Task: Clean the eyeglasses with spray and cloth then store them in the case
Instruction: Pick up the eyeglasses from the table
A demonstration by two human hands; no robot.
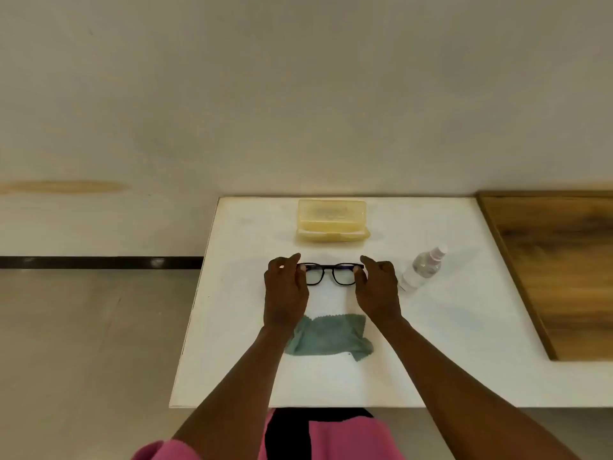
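Left hand (286, 287) and right hand (378, 287) each pinch one outer end of the black eyeglasses (330, 274), lenses facing the person, over the middle of the white table (238, 327). Green cloth (330, 335) lies flat nearer the person, partly under the left wrist. Spray bottle (423, 268) lies tilted just right of the right hand. Yellow case (332, 220) sits open behind the glasses.
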